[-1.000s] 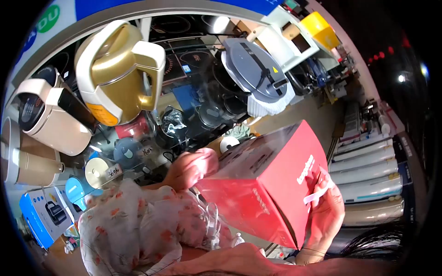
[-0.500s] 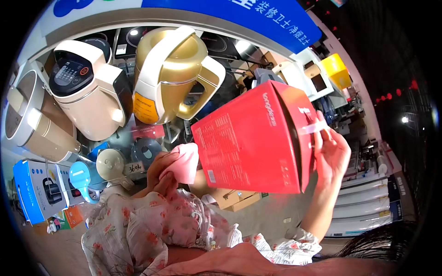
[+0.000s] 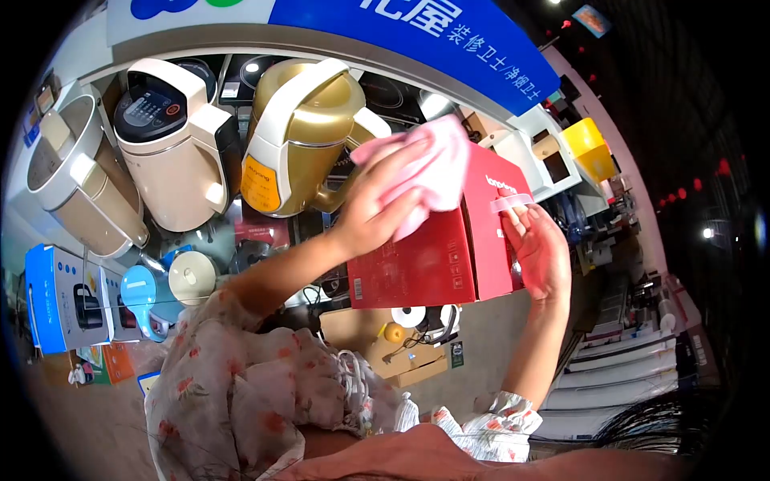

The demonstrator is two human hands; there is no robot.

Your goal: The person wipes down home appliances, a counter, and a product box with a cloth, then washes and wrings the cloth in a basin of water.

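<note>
A red cardboard box point(image 3: 413, 268) with printed white lettering hangs in front of me, tilted. My right hand point(image 3: 547, 255) is closed on its translucent plastic carrying handle point(image 3: 512, 203), on the right side. My left hand point(image 3: 381, 200) grips a pink cloth point(image 3: 443, 164), which lies against the upper part of the box and covers some of it. Just behind my left hand stands a gold soymilk maker point(image 3: 309, 152) with a white handle, partly hidden by the cloth and hand.
A beige soymilk maker point(image 3: 172, 164) and another tan appliance point(image 3: 84, 184) stand on the glass shelf to the left. Near them are a blue jug point(image 3: 140, 293), a cream jug point(image 3: 192, 276) and a blue kettle box point(image 3: 56, 301). Below lies an open cardboard carton point(image 3: 361, 329).
My left hand has risen and moved right with the pink cloth, from beside the box onto its upper part. The box has turned and shifted slightly, and the view has shifted.
</note>
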